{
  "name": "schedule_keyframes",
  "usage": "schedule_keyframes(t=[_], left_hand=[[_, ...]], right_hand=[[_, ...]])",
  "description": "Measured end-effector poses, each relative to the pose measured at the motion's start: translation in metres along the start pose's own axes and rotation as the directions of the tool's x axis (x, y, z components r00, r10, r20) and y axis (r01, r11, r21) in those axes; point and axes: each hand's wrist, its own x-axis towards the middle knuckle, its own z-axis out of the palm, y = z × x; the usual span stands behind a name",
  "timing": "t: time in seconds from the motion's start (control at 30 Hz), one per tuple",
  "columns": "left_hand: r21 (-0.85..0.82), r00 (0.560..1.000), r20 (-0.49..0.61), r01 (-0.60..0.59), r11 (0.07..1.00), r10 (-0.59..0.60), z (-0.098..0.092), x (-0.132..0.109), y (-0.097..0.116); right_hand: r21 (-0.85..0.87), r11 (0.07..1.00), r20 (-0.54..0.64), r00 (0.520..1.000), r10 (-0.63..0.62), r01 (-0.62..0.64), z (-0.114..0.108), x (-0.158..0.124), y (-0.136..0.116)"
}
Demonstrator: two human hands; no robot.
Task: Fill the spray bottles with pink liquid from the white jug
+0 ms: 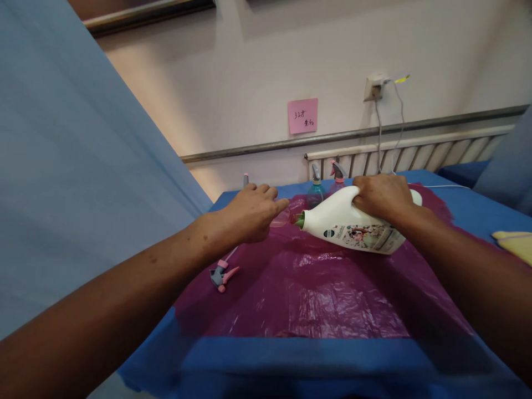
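Observation:
My right hand is wrapped round the handle of a large white detergent bottle with a printed label. The bottle is tipped on its side, its green-rimmed mouth pointing left. Just left of that mouth is a clear pinkish bottle, partly hidden. My left hand is beside it, thumb stretched to the right and fingers pointing away; I cannot tell whether it touches the bottle. A grey and pink spray head lies on the purple plastic sheet, nearer to me.
Behind the white bottle stand a teal spray bottle and a purple-pink one. Another nozzle shows behind my left hand. A yellow cloth is at the right of the blue-covered table. A light-blue curtain hangs on the left.

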Motion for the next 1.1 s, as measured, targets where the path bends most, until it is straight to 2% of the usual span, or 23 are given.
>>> schedule_keyframes(t=[0.47, 0.9, 1.1], left_hand=[[-0.002, 0.996, -0.085, -0.027, 1.0, 0.027, 0.002, 0.004, -0.002], [0.1, 0.997, -0.032, -0.065, 0.993, 0.068, -0.011, 0.01, -0.001], [0.11, 0.993, -0.061, -0.092, 0.99, 0.099, -0.012, 0.012, -0.003]], right_hand=[[0.027, 1.0, -0.005, 1.0, -0.006, 0.007, -0.002, 0.0, 0.0], [0.015, 1.0, 0.006, 1.0, 0.024, -0.024, -0.005, -0.001, 0.0], [0.038, 0.999, 0.004, 1.0, 0.018, -0.018, -0.005, -0.001, 0.003]])
